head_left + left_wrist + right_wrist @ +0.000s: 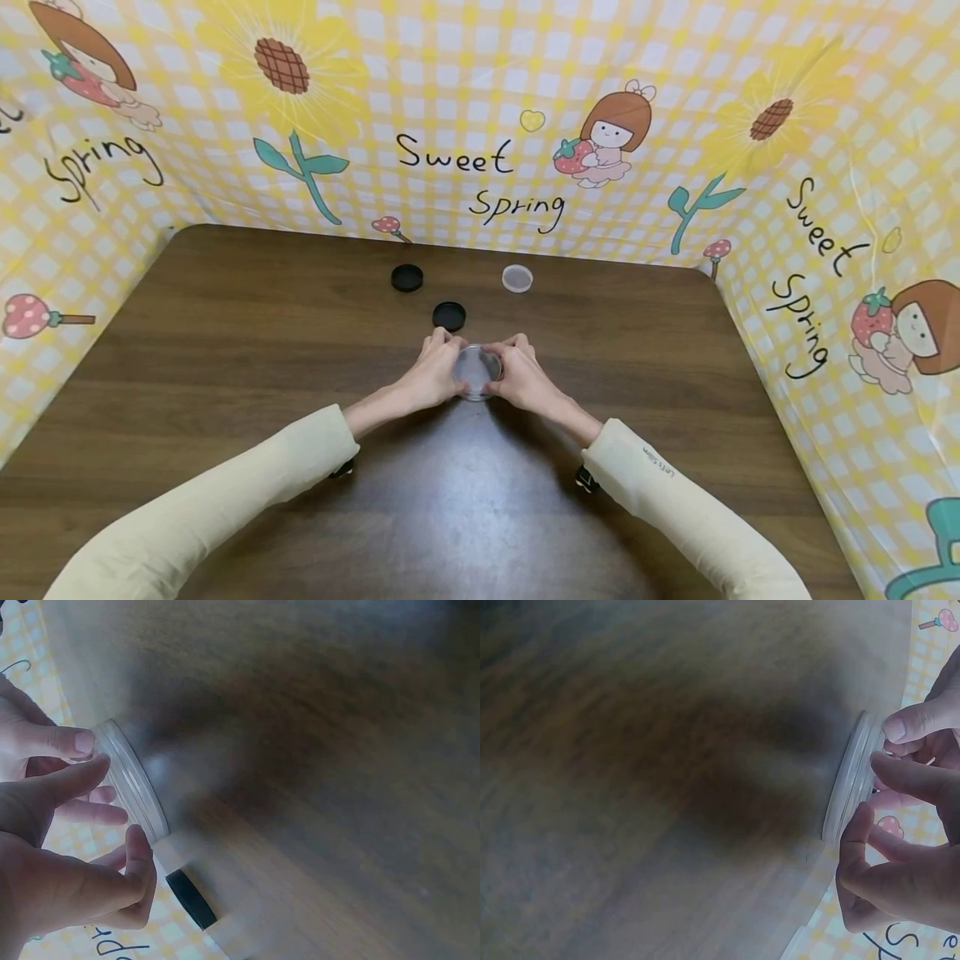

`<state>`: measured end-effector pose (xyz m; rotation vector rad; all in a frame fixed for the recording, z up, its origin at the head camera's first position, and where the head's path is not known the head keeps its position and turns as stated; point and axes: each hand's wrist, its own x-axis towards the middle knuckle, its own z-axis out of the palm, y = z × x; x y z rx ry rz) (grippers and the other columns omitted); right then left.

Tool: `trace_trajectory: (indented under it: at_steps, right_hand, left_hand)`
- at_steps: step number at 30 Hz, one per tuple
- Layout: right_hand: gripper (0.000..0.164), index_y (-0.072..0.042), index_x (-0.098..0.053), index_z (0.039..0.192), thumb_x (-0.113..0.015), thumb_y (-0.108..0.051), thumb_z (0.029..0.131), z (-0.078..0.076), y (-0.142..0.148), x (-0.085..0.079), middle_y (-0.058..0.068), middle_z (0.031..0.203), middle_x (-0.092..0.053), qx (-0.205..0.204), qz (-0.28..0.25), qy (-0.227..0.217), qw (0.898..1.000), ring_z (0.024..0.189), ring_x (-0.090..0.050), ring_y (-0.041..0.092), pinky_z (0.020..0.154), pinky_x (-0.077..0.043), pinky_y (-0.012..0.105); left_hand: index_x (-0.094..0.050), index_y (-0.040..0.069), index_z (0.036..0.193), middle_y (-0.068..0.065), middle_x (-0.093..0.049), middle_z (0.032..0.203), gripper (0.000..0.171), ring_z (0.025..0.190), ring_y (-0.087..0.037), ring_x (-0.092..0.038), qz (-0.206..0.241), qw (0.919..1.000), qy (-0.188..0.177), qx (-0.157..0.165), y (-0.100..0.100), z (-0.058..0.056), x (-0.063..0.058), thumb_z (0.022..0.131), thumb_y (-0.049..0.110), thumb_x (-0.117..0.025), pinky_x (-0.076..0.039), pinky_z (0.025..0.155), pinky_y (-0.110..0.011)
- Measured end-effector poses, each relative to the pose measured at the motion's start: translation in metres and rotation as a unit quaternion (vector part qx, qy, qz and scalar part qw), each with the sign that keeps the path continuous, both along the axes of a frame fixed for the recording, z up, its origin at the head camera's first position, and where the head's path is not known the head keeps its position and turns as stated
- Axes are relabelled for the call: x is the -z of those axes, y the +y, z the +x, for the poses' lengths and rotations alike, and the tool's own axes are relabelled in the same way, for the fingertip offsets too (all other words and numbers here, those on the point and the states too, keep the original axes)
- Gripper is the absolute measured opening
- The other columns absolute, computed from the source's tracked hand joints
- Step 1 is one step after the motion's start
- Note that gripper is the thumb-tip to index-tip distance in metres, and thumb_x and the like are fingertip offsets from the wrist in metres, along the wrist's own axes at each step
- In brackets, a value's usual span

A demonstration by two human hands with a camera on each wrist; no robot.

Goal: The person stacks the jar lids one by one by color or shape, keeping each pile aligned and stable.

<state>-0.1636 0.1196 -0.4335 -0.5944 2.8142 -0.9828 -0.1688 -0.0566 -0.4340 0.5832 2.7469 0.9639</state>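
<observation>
Brown wood-grain counter, walled at the back and sides by yellow-checked cloth printed with flowers and "Sweet Spring". Clear round dish, shallow, sits near the middle, gripped from both sides: left hand on one edge, right hand on the other, thumbs and fingers pinching the rim. Just beyond the left hand lies a black round cap; farther back, a second black cap to the left and a small clear disc to the right (all three flat on the wood). Contents of the gripped dish cannot be made out; whether its underside touches the counter, cannot tell. Wrist views blurred, both hands cut off at the frame edge.
</observation>
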Motion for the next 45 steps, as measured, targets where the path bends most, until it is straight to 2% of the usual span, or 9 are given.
trace_trajectory:
  at_steps: [5, 13, 20, 31, 40, 45]
  right_hand:
    - [0.063, 0.003, -0.056, 0.127, -0.084, -0.001, 0.07, -0.001, -0.002, -0.001, 0.02, 0.102, -0.059, 0.004, -0.007, -0.01, 1.0, 0.108, -0.041, 0.033, 0.087, -0.037, 0.045]
    - [0.065, 0.004, -0.057, 0.129, -0.084, -0.002, 0.07, -0.004, -0.003, -0.003, 0.02, 0.105, -0.055, -0.008, 0.008, -0.014, 1.0, 0.11, -0.04, 0.032, 0.089, -0.035, 0.045]
    - [0.064, 0.005, -0.055, 0.13, -0.083, -0.004, 0.073, -0.004, -0.006, -0.004, 0.022, 0.116, -0.047, -0.013, 0.018, -0.02, 1.0, 0.108, -0.04, 0.034, 0.087, -0.036, 0.044]
    - [0.062, 0.006, -0.055, 0.13, -0.081, -0.003, 0.074, -0.007, -0.001, -0.005, 0.021, 0.101, -0.058, -0.02, 0.007, -0.033, 0.999, 0.106, -0.042, 0.028, 0.089, -0.038, 0.041]
    - [0.062, 0.005, -0.054, 0.131, -0.08, -0.001, 0.075, -0.008, 0.002, -0.005, 0.021, 0.106, -0.051, -0.016, -0.012, -0.034, 0.999, 0.105, -0.047, 0.031, 0.085, -0.043, 0.037]
    - [0.059, 0.007, -0.054, 0.13, -0.078, 0.0, 0.076, -0.019, 0.01, -0.009, 0.023, 0.109, -0.051, -0.023, -0.021, -0.035, 0.999, 0.101, -0.056, 0.033, 0.085, -0.047, 0.037]
  left_hand:
    - [-0.055, -0.011, 0.123, -0.026, -0.043, 0.122, 0.058, 0.11, -0.039, -0.041, -0.003, 1.0, 0.001, 0.001, -0.001, 0.001, -0.001, 0.074, 0.004, -0.082, -0.041, 0.092, -0.045]
    - [-0.055, -0.012, 0.124, -0.026, -0.041, 0.121, 0.057, 0.109, -0.041, -0.04, -0.019, 0.9997, 0.009, 0.012, -0.002, 0.0, -0.002, 0.076, 0.005, -0.081, -0.042, 0.091, -0.045]
    - [-0.054, -0.011, 0.124, -0.025, -0.041, 0.12, 0.057, 0.107, -0.039, -0.04, -0.016, 0.9997, 0.009, 0.015, -0.004, 0.0, -0.002, 0.075, 0.004, -0.081, -0.043, 0.088, -0.044]
    - [-0.053, -0.009, 0.127, -0.025, -0.041, 0.122, 0.058, 0.11, -0.039, -0.04, -0.01, 0.9997, -0.007, 0.021, -0.004, 0.0, -0.004, 0.077, 0.005, -0.08, -0.042, 0.09, -0.045]
    - [-0.053, -0.008, 0.128, -0.026, -0.044, 0.126, 0.061, 0.111, -0.039, -0.04, 0.011, 0.9998, -0.001, 0.017, -0.005, -0.002, -0.002, 0.076, 0.006, -0.081, -0.04, 0.091, -0.045]
    - [-0.051, -0.007, 0.131, -0.025, -0.048, 0.121, 0.064, 0.11, -0.038, -0.041, 0.034, 0.9991, 0.018, 0.018, -0.007, -0.007, -0.003, 0.076, 0.006, -0.081, -0.04, 0.091, -0.046]
